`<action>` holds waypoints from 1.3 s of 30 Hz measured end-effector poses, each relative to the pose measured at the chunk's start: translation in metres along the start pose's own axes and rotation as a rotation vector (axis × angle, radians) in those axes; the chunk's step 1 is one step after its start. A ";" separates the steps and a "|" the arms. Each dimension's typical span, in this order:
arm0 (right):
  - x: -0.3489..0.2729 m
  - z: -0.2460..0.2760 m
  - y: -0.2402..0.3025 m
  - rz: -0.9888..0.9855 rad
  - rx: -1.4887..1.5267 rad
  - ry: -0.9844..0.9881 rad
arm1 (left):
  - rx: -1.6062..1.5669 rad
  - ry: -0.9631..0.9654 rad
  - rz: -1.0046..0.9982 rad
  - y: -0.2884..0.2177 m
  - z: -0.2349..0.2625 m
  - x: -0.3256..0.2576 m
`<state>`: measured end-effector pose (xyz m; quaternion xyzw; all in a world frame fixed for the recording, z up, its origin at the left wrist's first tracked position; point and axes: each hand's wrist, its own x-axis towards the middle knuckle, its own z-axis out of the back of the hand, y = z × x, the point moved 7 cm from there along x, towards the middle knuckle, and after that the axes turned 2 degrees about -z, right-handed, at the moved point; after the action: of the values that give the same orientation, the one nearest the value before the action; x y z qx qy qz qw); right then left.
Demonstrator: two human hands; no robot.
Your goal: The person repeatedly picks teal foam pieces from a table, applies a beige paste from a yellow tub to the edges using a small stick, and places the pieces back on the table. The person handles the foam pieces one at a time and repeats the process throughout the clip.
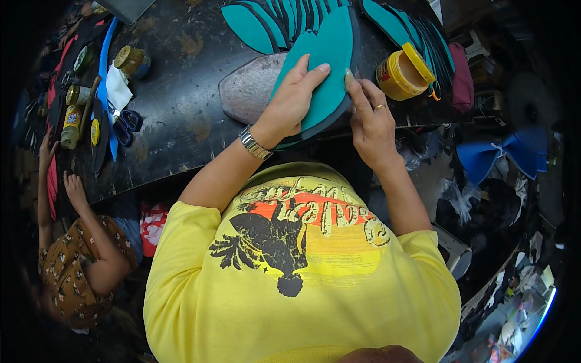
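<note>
A teal shoe-sole-shaped sheet (324, 60) with a black layer along its edge is held slanted over the table. My left hand (290, 100), a metal watch at its wrist, grips it, thumb and fingers lying on the teal face. My right hand (372, 118), with a ring on one finger, is closed at the sheet's right black edge. A small pale tip shows at its fingertips; what they pinch is hidden. Beneath the sheet lies a grey stone-like slab (245, 91). To the right stands an open yellow jar (396, 78) of tan paste, its lid tilted at the rim.
More teal sole-shaped pieces (257, 27) fan out at the back, with another stack (405, 33) at the right. Left on the dark table (175, 130) are jars (128, 60), scissors (128, 124) and a blue strip (104, 72). Another person's hands (74, 190) rest at the left edge.
</note>
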<state>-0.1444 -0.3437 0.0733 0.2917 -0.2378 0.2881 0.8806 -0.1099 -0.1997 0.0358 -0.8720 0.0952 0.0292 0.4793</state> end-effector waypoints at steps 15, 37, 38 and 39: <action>0.012 0.000 -0.014 -0.019 -0.013 0.082 | -0.217 0.354 0.236 0.005 -0.005 -0.005; -0.008 0.019 0.013 0.063 0.270 0.209 | -0.048 0.109 -0.024 -0.007 0.014 0.009; -0.007 0.031 0.004 -0.022 0.304 0.166 | -0.070 0.130 -0.018 -0.008 0.014 0.010; -0.001 0.047 -0.007 -0.049 0.242 0.027 | -0.086 0.143 -0.003 -0.009 0.015 0.009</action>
<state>-0.1525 -0.3799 0.1039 0.3977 -0.1824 0.2969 0.8488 -0.0986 -0.1837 0.0335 -0.8917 0.1264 -0.0296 0.4336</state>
